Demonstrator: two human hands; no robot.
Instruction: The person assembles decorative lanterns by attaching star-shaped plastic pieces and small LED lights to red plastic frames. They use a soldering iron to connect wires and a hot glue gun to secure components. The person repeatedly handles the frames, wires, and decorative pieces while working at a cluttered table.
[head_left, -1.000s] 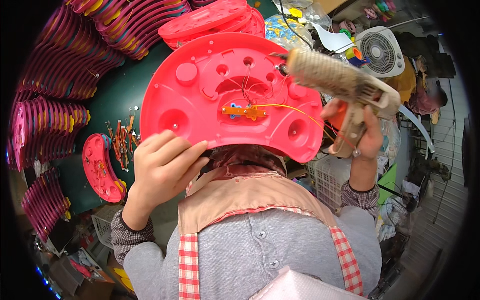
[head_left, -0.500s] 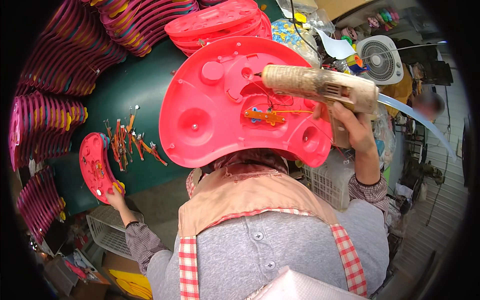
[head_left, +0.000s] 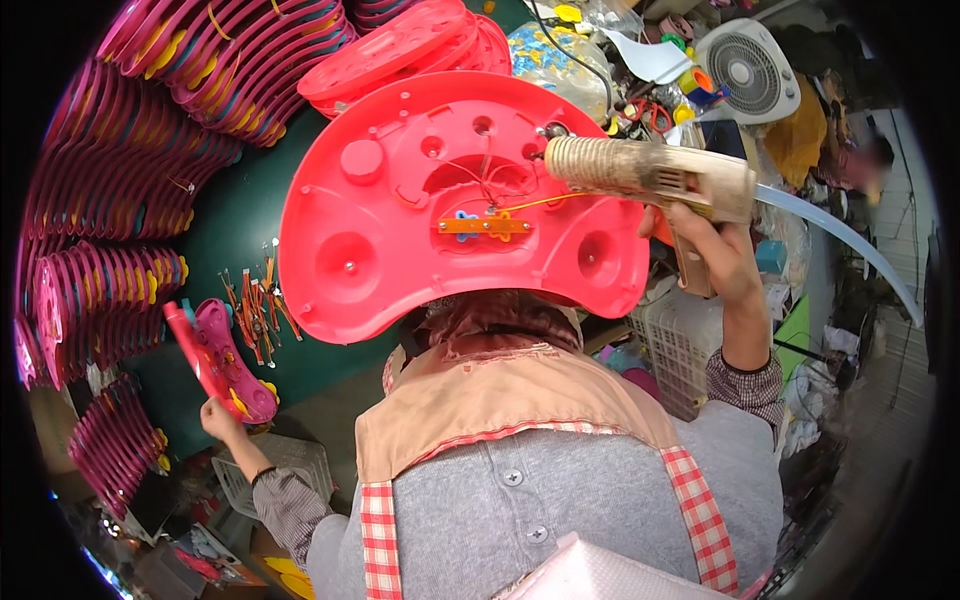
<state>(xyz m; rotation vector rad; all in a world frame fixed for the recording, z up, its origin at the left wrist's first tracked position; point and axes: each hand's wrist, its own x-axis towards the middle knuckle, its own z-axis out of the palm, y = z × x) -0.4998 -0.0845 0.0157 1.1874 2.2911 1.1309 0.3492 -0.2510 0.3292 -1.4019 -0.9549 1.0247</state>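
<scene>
My left hand (head_left: 222, 418) grips the near end of a red curved plastic panel (head_left: 193, 350), which is tipped up on edge. Beside this panel is a similar pink one (head_left: 230, 355) with yellow pieces at its near end. My right hand (head_left: 728, 258) is closed round the handle of a worn, cream-coloured glue gun (head_left: 650, 172) with a thick clear tube at its back. The gun's tip points left, over the upper right of a large red plastic shell (head_left: 385, 215). Thin wires and an orange circuit strip (head_left: 485, 227) lie in the shell's middle.
Wired connectors (head_left: 258, 310) lie loose on the green table (head_left: 235, 215). Stacked pink panels (head_left: 130, 150) crowd the left side, with more red shells (head_left: 400, 55) behind. A white fan (head_left: 748, 70) stands at far right; white crates (head_left: 680, 345) flank me below.
My left hand has tilted the red panel up onto its edge and moved it slightly left, exposing the pink panel. The glue gun remains over the shell's right side.
</scene>
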